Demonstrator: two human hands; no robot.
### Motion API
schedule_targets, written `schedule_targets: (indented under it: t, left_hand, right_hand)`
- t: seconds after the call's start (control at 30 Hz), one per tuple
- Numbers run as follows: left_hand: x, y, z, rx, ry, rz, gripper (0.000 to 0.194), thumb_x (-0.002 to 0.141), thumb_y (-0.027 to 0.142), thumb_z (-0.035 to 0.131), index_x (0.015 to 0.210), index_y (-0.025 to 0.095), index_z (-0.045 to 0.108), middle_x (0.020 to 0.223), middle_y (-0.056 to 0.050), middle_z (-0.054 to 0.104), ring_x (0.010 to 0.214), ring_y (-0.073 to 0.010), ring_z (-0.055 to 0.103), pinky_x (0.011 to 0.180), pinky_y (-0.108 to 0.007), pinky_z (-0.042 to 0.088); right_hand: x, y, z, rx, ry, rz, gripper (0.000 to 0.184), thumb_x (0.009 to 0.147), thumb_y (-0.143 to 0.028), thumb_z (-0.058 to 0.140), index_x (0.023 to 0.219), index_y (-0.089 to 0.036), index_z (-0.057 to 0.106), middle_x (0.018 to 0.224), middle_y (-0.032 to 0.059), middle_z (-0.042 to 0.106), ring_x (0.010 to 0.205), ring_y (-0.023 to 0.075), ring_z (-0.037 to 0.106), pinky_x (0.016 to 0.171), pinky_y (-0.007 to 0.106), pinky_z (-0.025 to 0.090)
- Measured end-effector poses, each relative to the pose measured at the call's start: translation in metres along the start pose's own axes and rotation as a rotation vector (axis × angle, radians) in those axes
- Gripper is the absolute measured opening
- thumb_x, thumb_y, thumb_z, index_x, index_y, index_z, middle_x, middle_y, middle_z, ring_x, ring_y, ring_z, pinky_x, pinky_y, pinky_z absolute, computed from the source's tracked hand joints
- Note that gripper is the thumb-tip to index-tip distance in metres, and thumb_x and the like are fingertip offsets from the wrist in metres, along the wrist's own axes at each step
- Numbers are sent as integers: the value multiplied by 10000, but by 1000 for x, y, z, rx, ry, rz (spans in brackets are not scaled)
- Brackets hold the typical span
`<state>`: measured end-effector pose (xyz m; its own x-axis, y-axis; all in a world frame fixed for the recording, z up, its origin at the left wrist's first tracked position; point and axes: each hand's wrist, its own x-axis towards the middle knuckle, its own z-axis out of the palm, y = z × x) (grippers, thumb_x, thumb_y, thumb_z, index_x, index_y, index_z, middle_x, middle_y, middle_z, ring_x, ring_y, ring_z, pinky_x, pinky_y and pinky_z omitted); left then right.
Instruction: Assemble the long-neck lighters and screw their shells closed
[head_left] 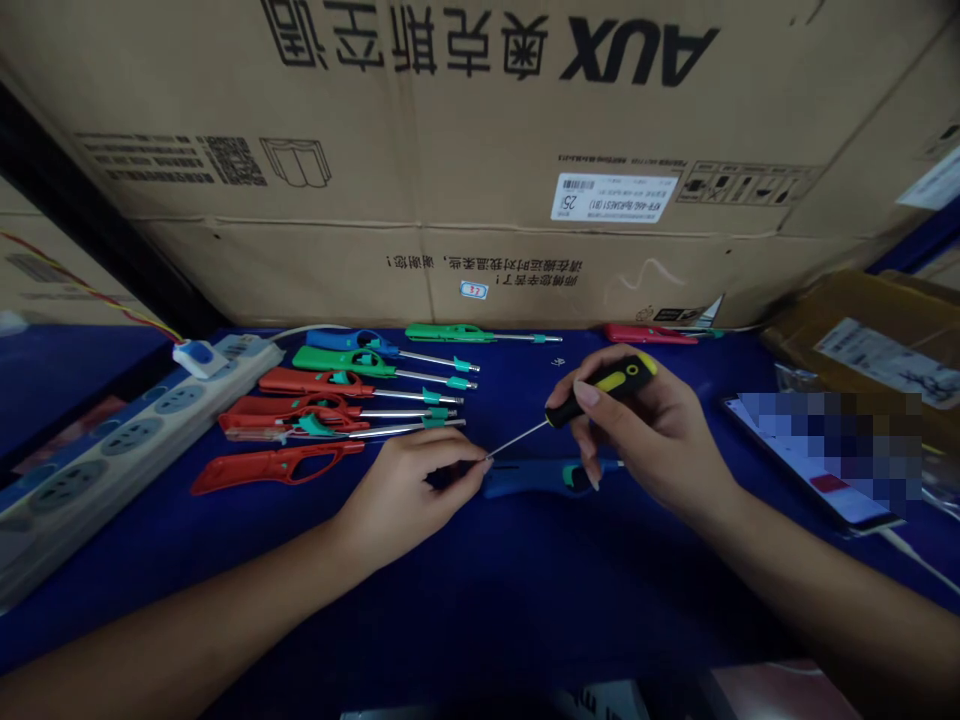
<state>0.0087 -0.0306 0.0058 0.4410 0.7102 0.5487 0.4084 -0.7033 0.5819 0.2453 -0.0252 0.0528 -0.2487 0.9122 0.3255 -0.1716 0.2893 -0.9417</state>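
My right hand [656,435] grips a black and yellow screwdriver [616,385], tilted with its thin shaft pointing down and left. The fingertips of my left hand [405,495] are pinched together at the screwdriver's tip; anything small between them is hidden. Beneath both hands a blue gas lighter [529,478] with a teal trigger lies on the blue tabletop [540,590]. To the left, a row of long-necked lighters includes a blue one [349,343], a green one [337,360] and several red ones [315,381]. A separate red handle half [277,467] lies nearest my left forearm.
A green lighter [450,333] and a red lighter [651,333] lie along the back by a large cardboard box [487,180]. At left runs a white power strip [90,475] with a plug. A phone [806,460] and a brown package [862,320] are at right.
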Motion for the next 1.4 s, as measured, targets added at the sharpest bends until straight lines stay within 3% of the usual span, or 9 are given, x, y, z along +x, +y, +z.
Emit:
schedule_targets:
  t: [0.63,1.23,1.4]
  left_hand:
    - [1,1,-1,18,11,12,106,918,147,651,894,177,749,814,-27,736,699,-125,685,651,-209,534]
    - [0,0,1,-21,-10,-14,105,928,155,649,903,165,751,808,-20,717,699,-116,672,659,-227,521]
    - [-2,-1,1,-9,-35,-38,111,932,161,646,914,183,754,844,-15,727,742,-122,683,692,-240,520]
  right_hand:
    - [1,-1,0,-25,14,-37,199,916,-339,704,948,-214,553,915,12,722,478,66,579,368,196,546]
    - [-1,-1,0,-20,-28,-38,156,933,-319,686,960,-223,565,905,9,712,488,71,577,377,199,553]
    - [-2,0,-2,11,-90,-20,130,951,-286,661,988,-221,554,946,19,702,536,79,601,445,230,595]
